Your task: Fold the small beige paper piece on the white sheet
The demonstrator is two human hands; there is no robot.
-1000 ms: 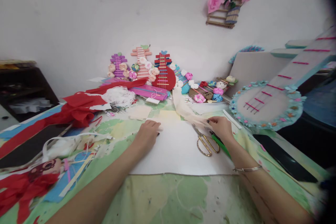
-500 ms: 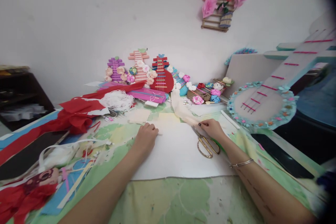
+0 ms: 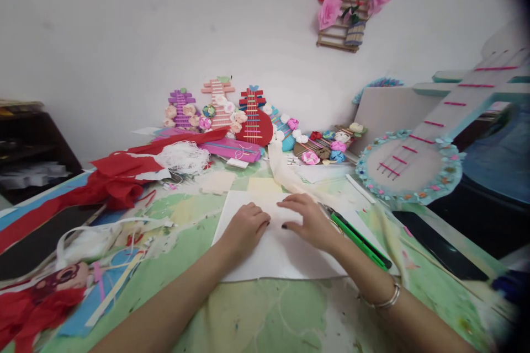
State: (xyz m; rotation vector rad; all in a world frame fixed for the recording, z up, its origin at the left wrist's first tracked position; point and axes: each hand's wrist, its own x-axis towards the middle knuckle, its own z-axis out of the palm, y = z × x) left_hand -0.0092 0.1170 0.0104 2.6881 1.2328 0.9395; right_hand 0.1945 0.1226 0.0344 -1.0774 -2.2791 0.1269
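My left hand [image 3: 245, 230] rests low over the white board [image 3: 285, 265], fingers curled together with the thumb beside them. Whatever lies in that pinch, if anything, is too small or hidden to make out. Just to its right, my right hand [image 3: 311, 222] hovers above the same board with thumb and fingers apart and nothing between them. Beyond it a cream crepe paper strip [image 3: 281, 168] trails back toward the wall. Beside the right wrist lies a green utility knife [image 3: 366, 245]. Gold-handled scissors [image 3: 337, 226] are mostly covered by the right hand.
Red crepe paper [image 3: 120, 176], white string [image 3: 184, 158] and a dark tablet [image 3: 37, 240] lie on the left. Several craft lutes, one red [image 3: 256, 126], line the wall. At right stand a pale blue flower-edged lute [image 3: 409, 165] and a black phone [image 3: 439, 244].
My right hand has let go of the cream strip and moved left and down, opening. The left hand has shifted slightly right and nearer me. The scissors are now mostly hidden.
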